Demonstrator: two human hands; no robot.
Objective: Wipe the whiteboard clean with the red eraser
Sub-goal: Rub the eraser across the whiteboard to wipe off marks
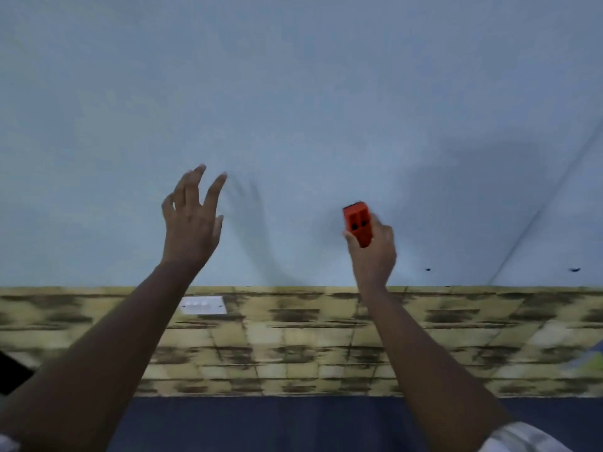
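A pale blue-white whiteboard (293, 93) fills the upper two thirds of the view, with no writing visible on it. My right hand (372, 252) grips the red eraser (358, 223) and holds it against the lower part of the board, right of centre. My left hand (192, 220) is raised left of centre with fingers spread and straight, close to the board, holding nothing. Whether its fingertips touch the surface is unclear.
Below the board runs a yellow-brown brick-pattern wall strip (326, 340) with a white switch plate (204, 305) on it. Under that is a dark blue band (293, 422). Two small dark specks (428, 269) sit near the board's lower right edge. A dark object (13, 373) shows at far left.
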